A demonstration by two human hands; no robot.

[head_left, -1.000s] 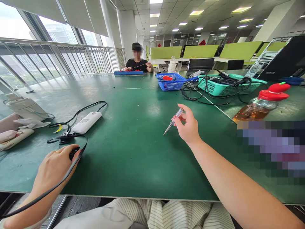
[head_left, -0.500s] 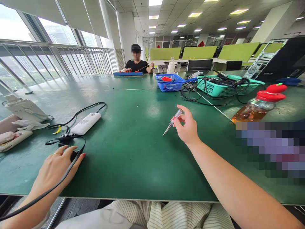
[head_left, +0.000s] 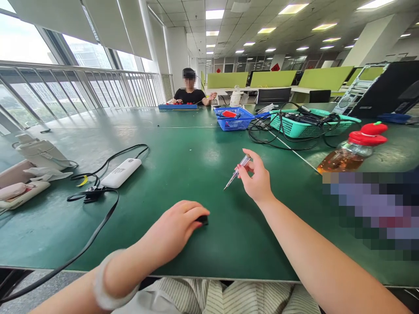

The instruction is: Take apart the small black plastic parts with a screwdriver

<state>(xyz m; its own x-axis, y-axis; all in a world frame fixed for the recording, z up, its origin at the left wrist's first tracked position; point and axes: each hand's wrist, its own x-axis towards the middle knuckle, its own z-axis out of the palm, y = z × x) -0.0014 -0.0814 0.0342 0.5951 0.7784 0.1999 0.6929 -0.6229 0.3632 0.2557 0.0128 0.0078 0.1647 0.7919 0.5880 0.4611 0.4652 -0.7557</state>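
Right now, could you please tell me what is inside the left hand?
The left hand holds a small black object, partly showing. The hand covers the rest, so its full shape cannot be seen.

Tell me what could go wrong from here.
The screwdriver in the right hand points down and leftward, so its tip might jab the left hand if the two came together. The small black object at the left fingertips could slip out. The black cable runs over the near edge of the table, where a snag might drag it off.
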